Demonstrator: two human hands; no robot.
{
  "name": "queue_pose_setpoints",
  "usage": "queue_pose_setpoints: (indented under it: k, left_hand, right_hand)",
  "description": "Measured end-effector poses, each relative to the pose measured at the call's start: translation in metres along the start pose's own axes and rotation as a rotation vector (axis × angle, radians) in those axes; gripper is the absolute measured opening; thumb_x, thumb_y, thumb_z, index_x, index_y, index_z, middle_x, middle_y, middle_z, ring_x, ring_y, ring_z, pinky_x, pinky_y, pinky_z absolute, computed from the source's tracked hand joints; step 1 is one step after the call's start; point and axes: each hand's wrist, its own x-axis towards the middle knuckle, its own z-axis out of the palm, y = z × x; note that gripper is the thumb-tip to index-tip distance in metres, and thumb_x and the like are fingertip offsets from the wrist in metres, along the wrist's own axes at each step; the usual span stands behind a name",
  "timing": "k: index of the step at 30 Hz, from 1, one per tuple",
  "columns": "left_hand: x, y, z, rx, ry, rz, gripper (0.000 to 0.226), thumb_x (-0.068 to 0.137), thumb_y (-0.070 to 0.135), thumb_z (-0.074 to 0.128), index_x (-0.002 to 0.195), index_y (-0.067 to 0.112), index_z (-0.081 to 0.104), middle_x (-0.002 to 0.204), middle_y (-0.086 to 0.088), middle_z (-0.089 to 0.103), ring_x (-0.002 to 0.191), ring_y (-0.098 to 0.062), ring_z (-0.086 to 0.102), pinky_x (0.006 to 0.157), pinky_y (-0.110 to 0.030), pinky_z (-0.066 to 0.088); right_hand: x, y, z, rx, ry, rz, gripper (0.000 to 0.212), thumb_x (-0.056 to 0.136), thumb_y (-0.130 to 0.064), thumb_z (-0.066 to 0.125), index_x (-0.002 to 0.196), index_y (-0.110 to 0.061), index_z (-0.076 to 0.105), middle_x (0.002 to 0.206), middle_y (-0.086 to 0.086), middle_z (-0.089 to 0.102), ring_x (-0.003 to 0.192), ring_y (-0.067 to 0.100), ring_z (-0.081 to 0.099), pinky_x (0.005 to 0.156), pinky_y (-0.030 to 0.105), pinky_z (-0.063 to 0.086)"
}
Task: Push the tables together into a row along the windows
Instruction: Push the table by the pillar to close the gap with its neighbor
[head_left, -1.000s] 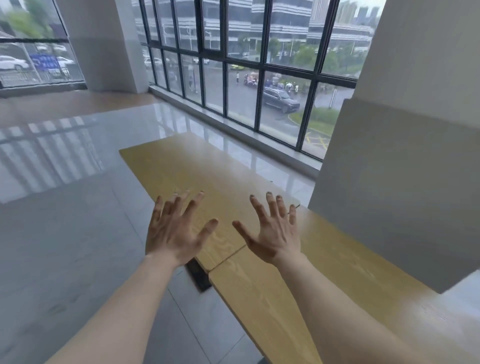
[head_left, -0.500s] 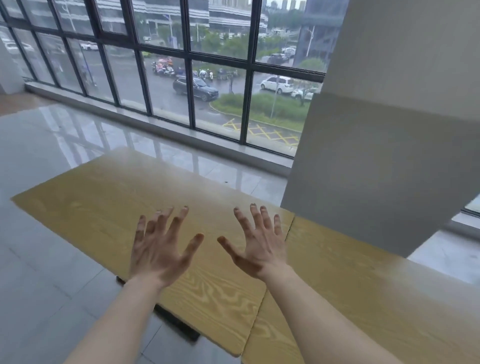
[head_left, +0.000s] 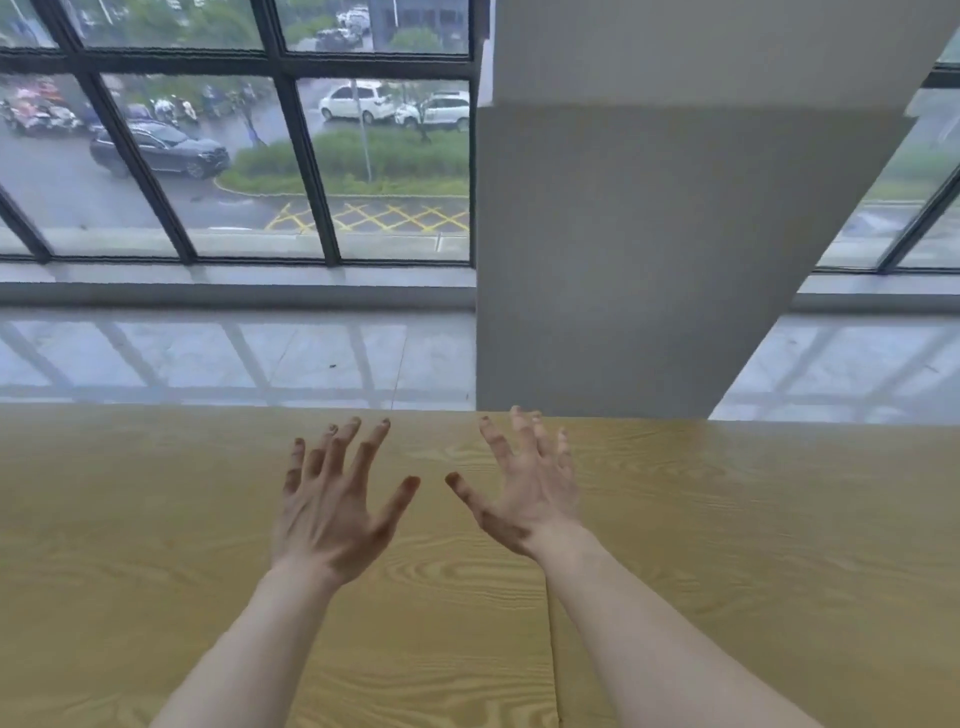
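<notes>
Windows face you; two tabletops run sideways, touching. Your left hand and right hand hover spread wide, holding nothing.

Two wood-grain tabletops, the left table and the right table, meet at a thin seam, leaving no gap for a hand between them. Both hands, the left hand and the right hand, are spread above bare wood, with open air all around them. Beyond the far edge, a strip of glossy floor lies clear up to the windows. A grey pillar stands just behind the right table's far edge, blocking that side.
</notes>
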Motion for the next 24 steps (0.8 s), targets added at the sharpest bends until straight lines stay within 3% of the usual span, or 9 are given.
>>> queue_pose_setpoints:
  k: [15, 24]
  left_hand:
    - [0.173, -0.045, 0.151, -0.130, -0.164, 0.109, 0.082, 0.088, 0.084, 0.012, 0.160, 0.045, 0.020, 0.169, 0.003, 0.027, 0.158, -0.020, 0.017, 0.129, -0.044, 0.000]
    - [0.235, -0.051, 0.245, -0.118, -0.216, 0.139, 0.082, 0.089, 0.084, 0.015, 0.160, 0.042, 0.023, 0.167, 0.002, 0.031, 0.158, -0.021, 0.015, 0.129, -0.043, -0.003]
  right_hand:
    - [0.132, 0.043, 0.118, -0.079, -0.099, 0.229, 0.095, 0.086, -0.092, 0.012, 0.165, -0.040, 0.004, 0.175, 0.007, -0.006, 0.160, 0.025, -0.015, 0.128, 0.053, -0.012]
    - [0.204, 0.074, 0.186, -0.077, -0.077, 0.209, 0.090, 0.091, -0.086, 0.021, 0.166, -0.036, 0.011, 0.175, 0.011, 0.004, 0.161, 0.027, -0.009, 0.129, 0.050, -0.007]
